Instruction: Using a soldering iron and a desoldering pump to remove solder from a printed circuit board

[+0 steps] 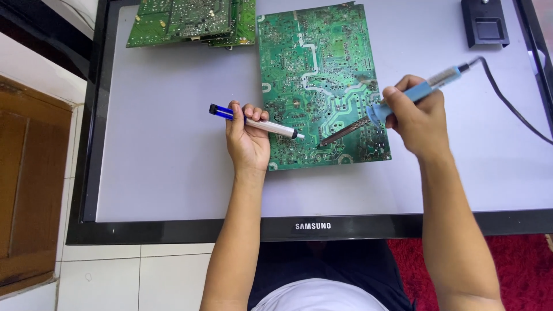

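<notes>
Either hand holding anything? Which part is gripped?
Left hand grips the desoldering pump around its middle. Right hand holds the soldering iron by its blue handle, tip on the green circuit board.

I see only one view, from the camera on the person's head. It looks steeply down, quite near, at the grey work surface [173, 144]; both forearms enter from the lower edge.

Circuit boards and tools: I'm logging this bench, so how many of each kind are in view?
Large green circuit board: 1
Stack of smaller circuit boards: 1 stack, number unclear
Soldering iron: 1
Desoldering pump: 1
Black stand: 1
Total: 5
</notes>
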